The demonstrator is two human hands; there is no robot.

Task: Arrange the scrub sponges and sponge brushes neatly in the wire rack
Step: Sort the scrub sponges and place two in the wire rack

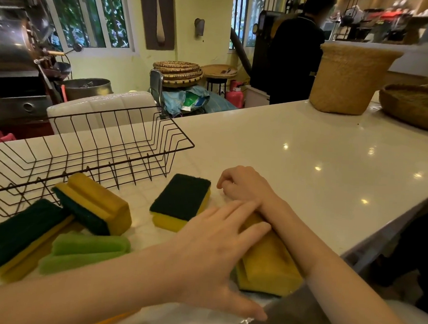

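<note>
A black wire rack (88,149) stands with nothing in it on the white counter at the left. In front of it lie several yellow sponges with dark green scrub pads: one (180,202) in the middle, one tilted (95,204) against the rack, one (20,235) at far left. A light green sponge (84,251) lies by them. My left hand (212,247) rests flat, fingers apart, on a yellow sponge (269,265) near the front edge. My right hand (241,183) lies loosely curled on the counter, its wrist across that sponge, with nothing in it.
A woven basket (348,77) and a flat woven tray (416,106) stand at the counter's (308,155) far right. A person in black stands behind the counter. A white chair back (101,110) is behind the rack. The counter's edge runs diagonally at lower right.
</note>
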